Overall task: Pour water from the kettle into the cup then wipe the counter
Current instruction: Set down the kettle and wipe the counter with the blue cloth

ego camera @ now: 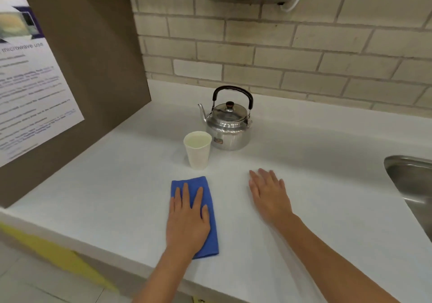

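The left hand lies flat and open on the cloth, whose long axis points to 12 o'clock toward the full cup, while the right hand rests open on the surface.

Soft even overhead light, faint shadows, blurred wall poster, wide-angle bending at edges.

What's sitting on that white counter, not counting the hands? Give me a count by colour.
Silver: 1, the kettle
White: 1, the cup
Blue: 1, the cloth under the left hand
Total: 3
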Available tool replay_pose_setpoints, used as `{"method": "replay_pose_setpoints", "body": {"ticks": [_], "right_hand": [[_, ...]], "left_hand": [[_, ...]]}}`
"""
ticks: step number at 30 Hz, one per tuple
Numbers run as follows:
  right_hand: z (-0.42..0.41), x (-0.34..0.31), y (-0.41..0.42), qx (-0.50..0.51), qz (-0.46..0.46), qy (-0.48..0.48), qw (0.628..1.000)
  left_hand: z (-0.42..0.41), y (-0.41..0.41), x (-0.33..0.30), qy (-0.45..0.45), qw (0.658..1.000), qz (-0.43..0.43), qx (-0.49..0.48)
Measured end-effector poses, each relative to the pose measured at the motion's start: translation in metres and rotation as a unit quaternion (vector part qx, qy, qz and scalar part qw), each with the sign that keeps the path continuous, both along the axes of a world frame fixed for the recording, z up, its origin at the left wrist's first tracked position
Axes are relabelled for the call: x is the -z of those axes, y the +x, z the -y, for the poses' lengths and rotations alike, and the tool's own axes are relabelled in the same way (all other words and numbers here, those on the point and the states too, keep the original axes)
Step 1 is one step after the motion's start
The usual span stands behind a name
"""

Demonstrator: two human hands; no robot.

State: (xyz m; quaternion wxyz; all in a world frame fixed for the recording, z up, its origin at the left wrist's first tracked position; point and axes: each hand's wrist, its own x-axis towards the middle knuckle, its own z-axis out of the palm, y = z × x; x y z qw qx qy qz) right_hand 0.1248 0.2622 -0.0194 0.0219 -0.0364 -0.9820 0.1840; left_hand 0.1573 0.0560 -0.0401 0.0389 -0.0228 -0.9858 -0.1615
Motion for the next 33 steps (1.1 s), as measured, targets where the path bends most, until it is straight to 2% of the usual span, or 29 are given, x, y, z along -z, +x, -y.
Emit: {"method": "replay_pose_setpoints", "body": {"ticks": [4,8,10,13,17,20,22,24,27,30,33], "right_hand": [[0.020,0.007,0.005,-0.014,-0.001,0.025,1.000],[0.027,0.008,0.009,-0.013,0.004,0.031,0.999],[0.028,0.010,0.011,-0.010,0.004,0.032,0.999],[0.029,0.008,0.011,0.001,0.009,0.020,1.000],[0.032,0.004,0.007,0.013,0.013,0.011,1.000],[0.034,0.004,0.004,0.026,0.012,0.005,1.000],[0.034,0.006,0.000,0.034,0.012,0.002,0.999],[0.035,0.006,-0.005,0.039,0.015,0.005,0.999],[0.042,0.005,-0.018,0.048,0.014,0.017,0.999],[0.047,0.004,-0.035,0.063,0.012,0.018,0.998],[0.044,0.003,-0.054,0.095,0.007,0.008,0.995]], "left_hand": [[-0.005,0.003,0.001,-0.034,0.998,-0.005,-0.047],[-0.065,-0.001,-0.005,-0.022,0.999,0.013,0.021],[-0.066,-0.001,-0.007,-0.012,0.999,0.028,0.046],[-0.023,0.002,-0.001,0.011,0.999,0.015,0.034],[0.080,-0.030,-0.004,0.009,0.996,-0.007,-0.088],[0.133,-0.077,-0.017,-0.001,0.988,0.033,-0.149],[0.129,-0.100,-0.020,-0.014,0.984,0.057,-0.168],[0.105,-0.106,-0.018,-0.027,0.988,0.054,-0.145],[0.079,-0.097,-0.008,-0.033,0.998,0.031,-0.051],[0.111,-0.105,-0.001,-0.010,1.000,0.015,-0.007],[0.163,-0.139,0.001,0.001,0.999,0.007,-0.037]]}}
